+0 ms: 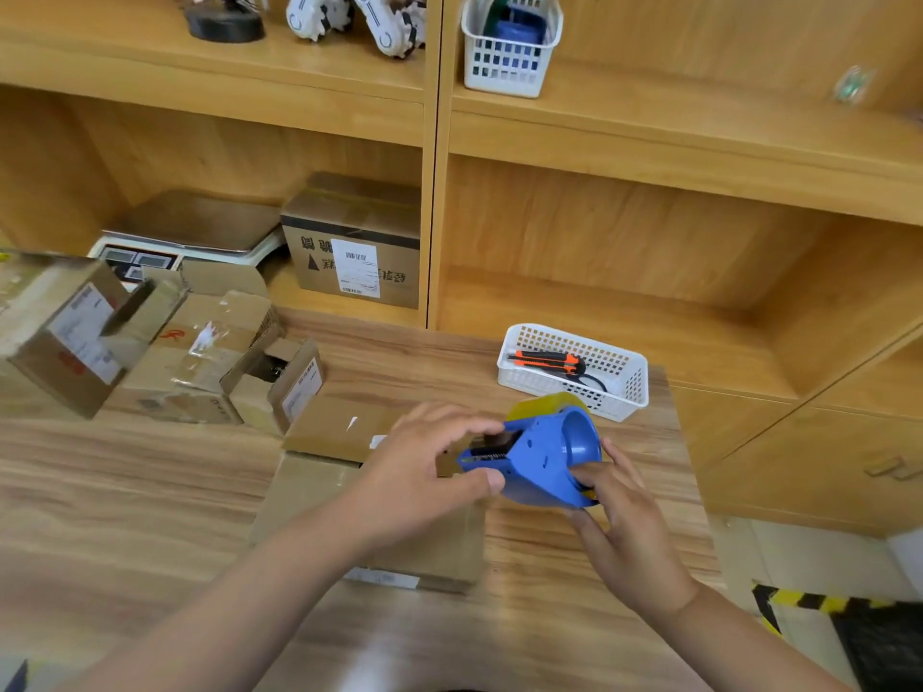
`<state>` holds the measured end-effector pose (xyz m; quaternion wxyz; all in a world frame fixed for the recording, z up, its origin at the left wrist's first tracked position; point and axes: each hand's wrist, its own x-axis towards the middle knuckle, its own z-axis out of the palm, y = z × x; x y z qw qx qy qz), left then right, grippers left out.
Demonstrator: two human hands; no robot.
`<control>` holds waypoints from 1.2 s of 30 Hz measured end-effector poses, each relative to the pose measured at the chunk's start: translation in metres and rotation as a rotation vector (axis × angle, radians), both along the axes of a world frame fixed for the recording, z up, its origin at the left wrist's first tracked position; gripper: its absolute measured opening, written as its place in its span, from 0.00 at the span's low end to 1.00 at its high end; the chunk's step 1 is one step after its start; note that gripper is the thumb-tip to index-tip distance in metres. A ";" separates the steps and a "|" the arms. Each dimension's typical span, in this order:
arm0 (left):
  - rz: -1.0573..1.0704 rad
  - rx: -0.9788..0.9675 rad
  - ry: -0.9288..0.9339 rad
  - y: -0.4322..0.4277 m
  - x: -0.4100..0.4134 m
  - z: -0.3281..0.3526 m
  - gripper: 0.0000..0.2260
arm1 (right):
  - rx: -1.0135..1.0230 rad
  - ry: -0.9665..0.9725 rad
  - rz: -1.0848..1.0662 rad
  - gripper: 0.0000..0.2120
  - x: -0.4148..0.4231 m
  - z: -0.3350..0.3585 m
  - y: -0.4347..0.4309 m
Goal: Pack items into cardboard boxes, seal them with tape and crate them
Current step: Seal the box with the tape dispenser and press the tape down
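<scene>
A blue tape dispenser (pixel 542 459) with a yellowish tape roll hovers over the right end of a cardboard box (pixel 304 491) lying on the wooden table (pixel 150 467). My right hand (pixel 619 511) grips the dispenser's body from the right and below. My left hand (pixel 429 467) pinches at the dispenser's toothed front end, thumb under and fingers over. The box has one flap folded open toward the back. Much of the box's top is hidden by my left forearm and hand.
A pile of cardboard boxes (pixel 165 352) sits at the table's left. A white basket (pixel 574 369) with an orange utility knife stands at the back right. Behind are wooden shelves with a labelled box (pixel 354 242), a scale (pixel 190 232) and a second white basket (pixel 509 47).
</scene>
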<state>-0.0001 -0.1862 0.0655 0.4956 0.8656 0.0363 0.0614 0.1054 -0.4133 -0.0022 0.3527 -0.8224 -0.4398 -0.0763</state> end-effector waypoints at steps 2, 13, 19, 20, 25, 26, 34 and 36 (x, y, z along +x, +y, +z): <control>0.008 -0.029 -0.020 0.007 0.000 0.002 0.19 | -0.010 0.006 0.008 0.12 -0.002 0.002 0.004; 0.333 -0.237 0.150 0.047 0.013 -0.004 0.08 | -0.098 0.124 0.004 0.20 -0.019 0.022 0.041; 0.377 -0.325 0.210 0.062 0.019 -0.010 0.05 | -0.316 -0.072 -0.169 0.35 -0.025 0.031 0.066; 0.371 -0.337 0.214 0.065 0.020 -0.011 0.05 | -0.347 -0.099 -0.204 0.37 -0.026 0.030 0.069; 0.322 -0.323 0.252 0.075 0.027 -0.007 0.05 | -0.316 -0.195 -0.221 0.24 -0.020 0.033 0.074; 0.311 -0.326 0.271 0.078 0.028 -0.005 0.06 | -0.303 -0.205 -0.214 0.23 -0.019 0.033 0.074; 0.321 -0.341 0.370 0.127 0.031 0.000 0.04 | -0.378 -0.180 -0.268 0.22 -0.020 0.033 0.055; 0.275 -0.321 0.384 0.127 0.035 0.000 0.05 | -0.419 -0.167 -0.264 0.23 -0.021 0.034 0.054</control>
